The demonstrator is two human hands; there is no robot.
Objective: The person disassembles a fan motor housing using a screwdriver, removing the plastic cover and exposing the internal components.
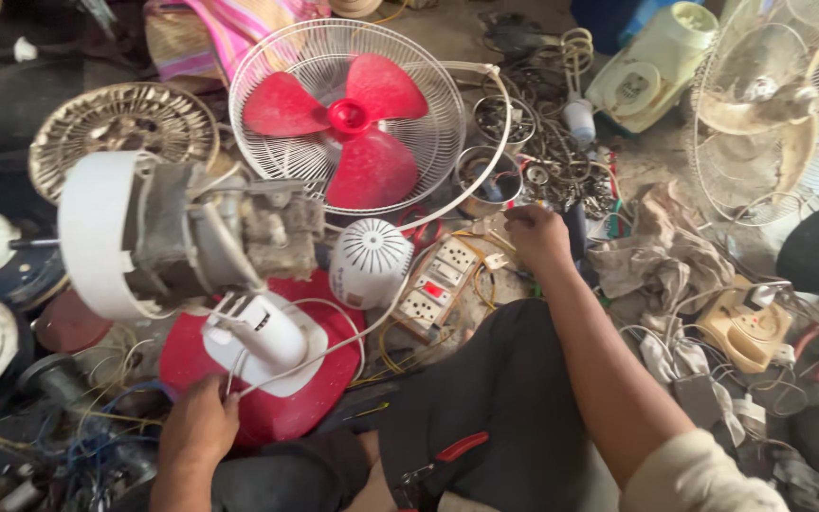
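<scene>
head | left hand [199,424] grip pinching white cord [334,346]; right hand [535,237] grip hidden, cannot tell

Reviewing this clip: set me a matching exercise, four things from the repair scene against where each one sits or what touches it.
Things:
1. left hand
2. right hand
3. red fan blades
4. white ribbed motor cover

Places:
A. inside the white wire guard
B. between the red base and the socket board
C. at the plug by the socket board
D. on the white cord at the red base

Pairs: 1-D, 2-C, 3-A, 4-B
</scene>
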